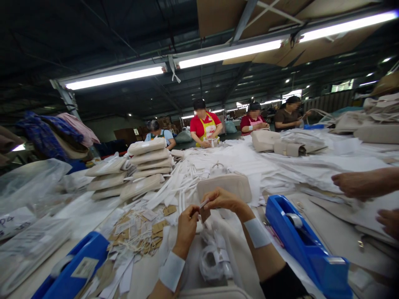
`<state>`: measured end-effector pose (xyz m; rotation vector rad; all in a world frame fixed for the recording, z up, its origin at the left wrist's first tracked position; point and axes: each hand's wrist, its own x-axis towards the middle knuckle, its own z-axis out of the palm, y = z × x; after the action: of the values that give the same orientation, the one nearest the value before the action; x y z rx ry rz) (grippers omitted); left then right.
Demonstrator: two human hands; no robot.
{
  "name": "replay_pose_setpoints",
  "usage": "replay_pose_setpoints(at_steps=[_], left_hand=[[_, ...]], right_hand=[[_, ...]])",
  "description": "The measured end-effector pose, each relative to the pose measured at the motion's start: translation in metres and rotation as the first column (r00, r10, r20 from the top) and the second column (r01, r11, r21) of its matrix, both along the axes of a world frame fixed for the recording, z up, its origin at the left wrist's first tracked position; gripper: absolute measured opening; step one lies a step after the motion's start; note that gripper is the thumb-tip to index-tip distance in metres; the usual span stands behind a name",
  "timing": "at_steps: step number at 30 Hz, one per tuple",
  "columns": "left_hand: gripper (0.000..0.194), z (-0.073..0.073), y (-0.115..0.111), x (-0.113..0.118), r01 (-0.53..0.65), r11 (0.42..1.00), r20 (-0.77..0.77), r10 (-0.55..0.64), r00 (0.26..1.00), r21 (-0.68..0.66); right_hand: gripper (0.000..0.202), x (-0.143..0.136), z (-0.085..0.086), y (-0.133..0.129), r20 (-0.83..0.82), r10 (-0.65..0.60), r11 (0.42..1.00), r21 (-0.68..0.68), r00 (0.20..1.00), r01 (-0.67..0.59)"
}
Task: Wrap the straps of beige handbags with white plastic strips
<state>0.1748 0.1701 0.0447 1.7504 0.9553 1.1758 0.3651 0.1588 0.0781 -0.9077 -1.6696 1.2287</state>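
My left hand (187, 224) is closed in a pinch at one end of a small pale strip (204, 203). Pinching the other end is my right hand (222, 200), its fingers bent over. A small brown tag (205, 215) shows just below my right fingers; how it joins the strip is hidden. Beneath both hands lies a beige bag (232, 245), with clear-wrapped fittings (215, 259) along its middle. Just beyond my right hand stands another beige bag (240, 185). Each wrist wears a pale patch.
Blue tape dispensers stand at left (84, 261) and right (305, 245). Paper tags with strings (140, 230) lie in a heap left of my hands. Stacked beige bags (149, 160) rise behind. A co-worker's hands (355, 182) reach in from the right; other people work across the table.
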Motion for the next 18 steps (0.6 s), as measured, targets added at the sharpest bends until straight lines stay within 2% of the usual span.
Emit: replay_pose_setpoints(at_steps=[6,12,15,18], left_hand=[[0.010,-0.003,-0.001,0.001,0.108,0.994,-0.063,-0.107,0.992,0.009],[0.006,-0.014,0.002,0.004,0.104,0.994,-0.121,-0.099,0.988,0.032],[0.014,-0.020,0.006,0.002,0.075,0.997,-0.132,-0.073,0.989,0.013],[0.027,-0.023,0.009,-0.001,0.021,1.000,-0.121,-0.024,0.992,-0.020]], right_hand=[[0.034,0.010,0.012,-0.013,-0.016,-0.021,1.000,-0.007,1.000,0.021],[0.033,0.011,0.015,-0.017,-0.027,-0.096,0.995,-0.021,0.995,0.095],[0.035,0.016,0.007,-0.010,-0.022,-0.219,0.975,-0.055,0.976,0.217],[0.035,0.024,-0.005,-0.001,0.021,-0.387,0.916,-0.109,0.922,0.387]])
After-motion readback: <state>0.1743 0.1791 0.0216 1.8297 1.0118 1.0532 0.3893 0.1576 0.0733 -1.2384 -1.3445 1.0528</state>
